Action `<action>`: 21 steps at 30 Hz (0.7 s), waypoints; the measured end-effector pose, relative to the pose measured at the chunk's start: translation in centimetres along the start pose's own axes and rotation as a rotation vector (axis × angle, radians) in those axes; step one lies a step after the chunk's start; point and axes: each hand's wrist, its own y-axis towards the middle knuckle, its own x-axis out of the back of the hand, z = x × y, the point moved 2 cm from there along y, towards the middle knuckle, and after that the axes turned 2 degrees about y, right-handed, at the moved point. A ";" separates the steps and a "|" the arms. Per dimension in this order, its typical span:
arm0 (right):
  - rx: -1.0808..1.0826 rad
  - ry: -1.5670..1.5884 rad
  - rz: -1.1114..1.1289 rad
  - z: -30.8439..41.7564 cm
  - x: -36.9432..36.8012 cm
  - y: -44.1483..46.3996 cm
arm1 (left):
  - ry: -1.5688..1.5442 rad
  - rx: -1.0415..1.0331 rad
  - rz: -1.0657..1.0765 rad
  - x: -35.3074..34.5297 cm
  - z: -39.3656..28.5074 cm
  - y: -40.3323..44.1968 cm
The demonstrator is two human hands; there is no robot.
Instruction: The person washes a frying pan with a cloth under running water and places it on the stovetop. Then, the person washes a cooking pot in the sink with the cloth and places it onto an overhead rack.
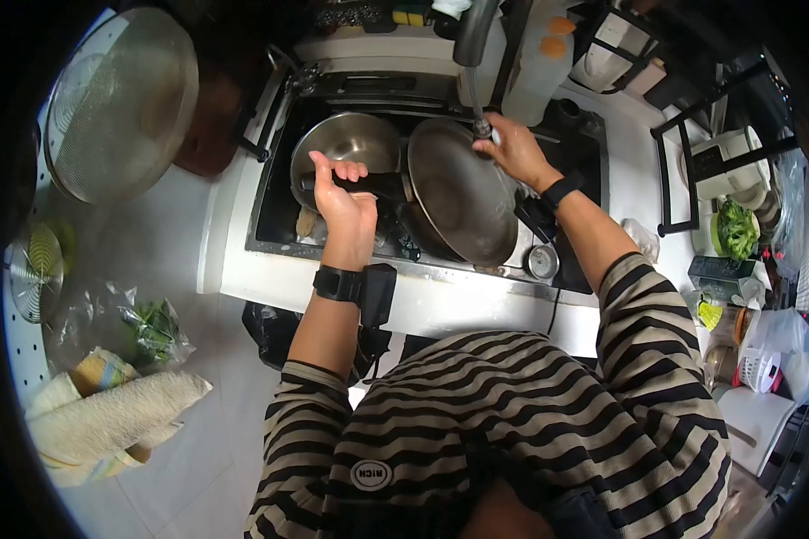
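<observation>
In the head view my left hand (346,202) is closed around the black handle of a frying pan (463,198), palm turned up. The pan is held tilted over the sink (283,211), its dark inside showing. My right hand (517,153) grips a pull-out faucet head (483,130) at the pan's far rim. A thin hose joins that head to the faucet (474,36) above. Behind the pan handle, a stainless steel pot (355,135) sits in the sink. Whether water is running, I cannot tell.
A sink strainer (542,261) lies right of the pan. Plastic bottles (541,72) stand behind the sink. On the right are a black rack (679,180) and green leafy vegetables (737,229). A mesh strainer (121,103) and a towel (121,413) hang at left.
</observation>
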 end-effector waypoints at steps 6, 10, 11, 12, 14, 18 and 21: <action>-0.335 0.602 0.291 3.6 1.2 -3.0 | 0.143 -0.061 0.098 -7.7 -3.0 -2.4; -0.340 0.624 0.303 5.1 3.0 -1.9 | 0.274 -0.149 0.178 -11.5 -4.9 -4.4; -0.325 0.593 0.238 5.8 3.8 -1.3 | 0.318 -0.191 0.195 -12.2 -5.4 -4.7; -0.313 0.604 0.255 6.2 4.4 -0.7 | 0.357 -0.237 0.225 -12.8 -5.8 -5.1; -0.308 0.653 0.274 6.2 5.0 0.7 | 0.435 -0.329 0.272 -14.0 -6.7 -6.0; -0.270 0.666 0.191 6.2 6.2 3.2 | 0.555 -0.590 0.306 -16.2 -8.4 -6.9; -0.224 0.728 -0.055 6.9 6.2 3.5 | 0.597 -0.767 0.351 -17.1 -9.8 -7.5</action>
